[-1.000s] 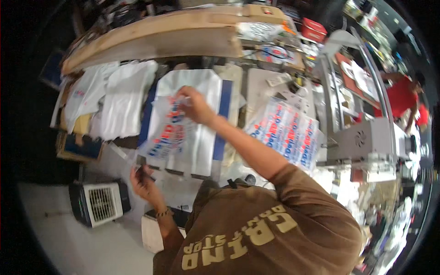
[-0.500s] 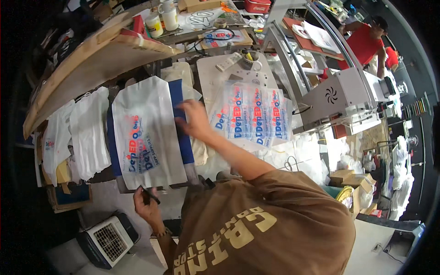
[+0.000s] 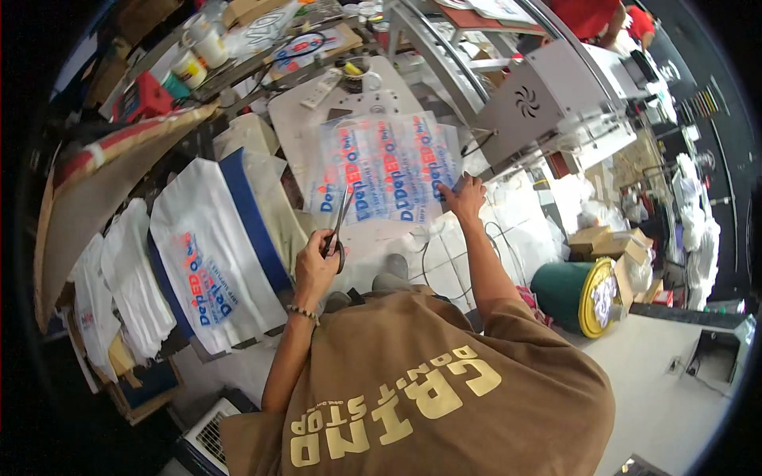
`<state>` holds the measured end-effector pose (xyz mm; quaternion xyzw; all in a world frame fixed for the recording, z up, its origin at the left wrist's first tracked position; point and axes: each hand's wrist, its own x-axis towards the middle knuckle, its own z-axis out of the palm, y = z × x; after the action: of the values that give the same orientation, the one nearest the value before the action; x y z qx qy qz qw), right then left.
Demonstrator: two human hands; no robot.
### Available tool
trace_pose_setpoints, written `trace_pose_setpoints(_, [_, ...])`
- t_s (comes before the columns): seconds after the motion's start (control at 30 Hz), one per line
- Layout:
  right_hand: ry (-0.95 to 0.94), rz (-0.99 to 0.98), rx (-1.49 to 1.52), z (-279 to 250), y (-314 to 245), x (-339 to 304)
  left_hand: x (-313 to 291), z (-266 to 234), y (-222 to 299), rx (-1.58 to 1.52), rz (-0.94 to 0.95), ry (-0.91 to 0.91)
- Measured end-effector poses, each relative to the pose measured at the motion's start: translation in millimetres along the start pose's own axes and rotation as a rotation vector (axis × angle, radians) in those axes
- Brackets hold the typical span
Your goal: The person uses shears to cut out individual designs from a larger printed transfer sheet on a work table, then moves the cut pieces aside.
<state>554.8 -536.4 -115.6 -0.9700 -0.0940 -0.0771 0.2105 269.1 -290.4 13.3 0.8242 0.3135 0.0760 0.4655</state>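
My left hand (image 3: 316,266) is closed round the handles of a pair of scissors (image 3: 343,218), whose blades point up over the near left part of some printed sheets. These see-through film sheets (image 3: 381,170), with rows of red and blue lettering, lie overlapping on a white board (image 3: 290,119). At their right-hand corner, my right hand (image 3: 467,198) grips the edge with bent fingers. To the left, a white plastic bag (image 3: 186,238) with the same kind of print lies flat over a blue board (image 3: 258,214).
More white bags (image 3: 139,278) hang at the far left, beneath a raised wooden-framed screen (image 3: 103,182). A grey machine (image 3: 548,103) stands to the right. Behind the sheets are a cup (image 3: 357,71) and a power strip (image 3: 321,89). A green bin (image 3: 559,289) stands at the right.
My view has turned right. The right hand has gone from the white bag to the film sheets' right corner. The left hand has brought the scissors up beside the sheets.
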Motion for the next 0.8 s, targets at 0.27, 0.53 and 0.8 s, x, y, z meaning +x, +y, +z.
trace_pose_setpoints(0.27, [0.149,-0.192,0.092,-14,-11,26,46,53,-49,0.098,0.101,-0.021])
trace_pose_setpoints(0.53, [-0.153,-0.103,0.114,-3,-14,62,51,56,-61,0.156,0.136,0.031])
trace_pose_setpoints(0.8, [0.190,-0.363,0.200,-13,-24,56,47,54,-69,0.081,0.135,0.070])
